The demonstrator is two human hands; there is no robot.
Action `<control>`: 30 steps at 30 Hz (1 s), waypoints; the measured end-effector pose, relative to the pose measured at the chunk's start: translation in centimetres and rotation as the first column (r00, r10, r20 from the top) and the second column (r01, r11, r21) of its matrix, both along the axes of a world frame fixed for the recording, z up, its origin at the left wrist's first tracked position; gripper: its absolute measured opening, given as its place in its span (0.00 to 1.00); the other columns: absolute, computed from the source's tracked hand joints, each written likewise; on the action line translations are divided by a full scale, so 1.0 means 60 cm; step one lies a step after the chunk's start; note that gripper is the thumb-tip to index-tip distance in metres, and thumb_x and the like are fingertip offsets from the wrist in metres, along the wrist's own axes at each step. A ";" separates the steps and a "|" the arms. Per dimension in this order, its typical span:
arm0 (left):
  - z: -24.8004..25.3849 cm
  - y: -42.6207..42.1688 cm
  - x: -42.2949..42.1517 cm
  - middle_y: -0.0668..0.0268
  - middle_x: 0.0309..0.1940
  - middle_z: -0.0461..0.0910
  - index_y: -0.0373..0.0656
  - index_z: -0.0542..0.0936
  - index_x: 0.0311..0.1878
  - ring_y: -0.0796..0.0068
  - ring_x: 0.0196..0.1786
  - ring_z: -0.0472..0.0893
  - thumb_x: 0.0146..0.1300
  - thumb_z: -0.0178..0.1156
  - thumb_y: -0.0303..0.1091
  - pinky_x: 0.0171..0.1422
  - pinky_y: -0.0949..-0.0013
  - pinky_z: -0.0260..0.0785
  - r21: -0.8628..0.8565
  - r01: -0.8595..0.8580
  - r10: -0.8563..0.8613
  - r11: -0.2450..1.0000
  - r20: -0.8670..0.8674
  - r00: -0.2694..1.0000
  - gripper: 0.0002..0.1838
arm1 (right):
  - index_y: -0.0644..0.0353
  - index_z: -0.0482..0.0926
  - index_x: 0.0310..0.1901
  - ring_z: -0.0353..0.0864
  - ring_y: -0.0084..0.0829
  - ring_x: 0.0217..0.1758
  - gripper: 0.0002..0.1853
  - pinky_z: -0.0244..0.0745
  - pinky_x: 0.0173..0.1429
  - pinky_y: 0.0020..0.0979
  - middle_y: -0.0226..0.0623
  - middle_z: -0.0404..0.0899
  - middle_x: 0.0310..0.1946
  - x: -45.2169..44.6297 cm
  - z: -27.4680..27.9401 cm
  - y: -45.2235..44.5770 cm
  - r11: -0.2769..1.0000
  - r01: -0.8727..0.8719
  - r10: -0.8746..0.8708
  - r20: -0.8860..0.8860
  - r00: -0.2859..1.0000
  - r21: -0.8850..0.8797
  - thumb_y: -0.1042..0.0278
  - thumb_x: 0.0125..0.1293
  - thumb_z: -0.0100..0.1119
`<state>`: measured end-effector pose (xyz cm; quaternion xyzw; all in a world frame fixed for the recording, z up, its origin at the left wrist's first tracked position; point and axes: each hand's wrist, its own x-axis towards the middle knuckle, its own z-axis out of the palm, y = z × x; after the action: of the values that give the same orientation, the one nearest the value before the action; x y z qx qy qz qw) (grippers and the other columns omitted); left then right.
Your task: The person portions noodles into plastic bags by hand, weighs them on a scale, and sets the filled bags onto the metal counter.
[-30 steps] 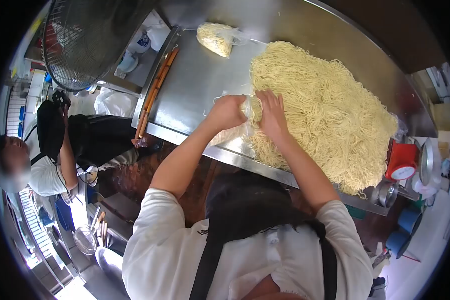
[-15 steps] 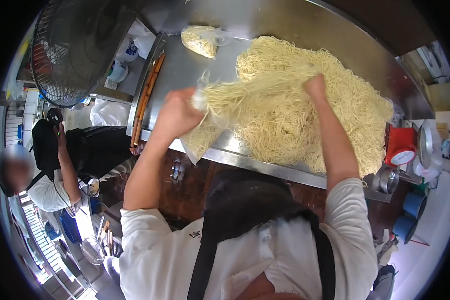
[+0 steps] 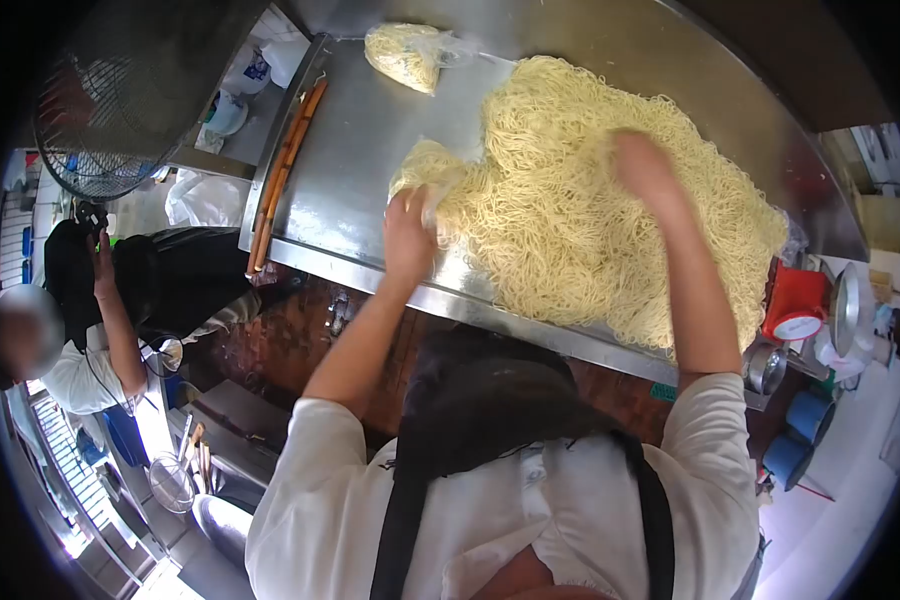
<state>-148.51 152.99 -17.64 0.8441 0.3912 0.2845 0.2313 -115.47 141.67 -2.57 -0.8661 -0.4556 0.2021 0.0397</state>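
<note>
One noodle heap [image 3: 610,230], on the steel table [image 3: 350,140]. One plastic bag [image 3: 422,168], noodles inside, left of the heap, pinched in the left hand [image 3: 408,240]. One right hand [image 3: 645,165], blurred over the heap, grip impossible to tell. Step, apparently: gathering strands; moving any across calls for a steadied bag.

So there's a couple of long wooden sticks [image 3: 288,175] lying pretty much along the left edge of the metal bench [image 3: 345,135]. Past that edge you've got a clear plastic bag [image 3: 205,198], a big wire-cage fan [image 3: 95,125] and a co-worker [image 3: 100,365] in a white top. Some white containers [image 3: 228,113] sit off the upper left corner. Near the lower right corner there's a red scale [image 3: 798,300], and further out, two blue buckets [image 3: 808,416].
</note>
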 end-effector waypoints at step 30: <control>0.101 0.072 0.009 0.59 0.42 0.81 0.36 0.73 0.61 0.63 0.47 0.81 0.65 0.64 0.38 0.61 0.57 0.71 -0.267 0.322 -0.307 0.908 0.098 0.947 0.24 | 0.65 0.78 0.50 0.78 0.48 0.56 0.19 0.57 0.76 0.50 0.51 0.79 0.48 -0.213 -0.272 0.062 0.864 -0.470 0.496 -0.151 0.855 0.178 0.79 0.54 0.59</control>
<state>-147.94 157.29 -11.60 0.8468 0.2800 0.2083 0.4014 -128.24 145.40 -18.91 -0.6954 -0.6653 0.2566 0.0894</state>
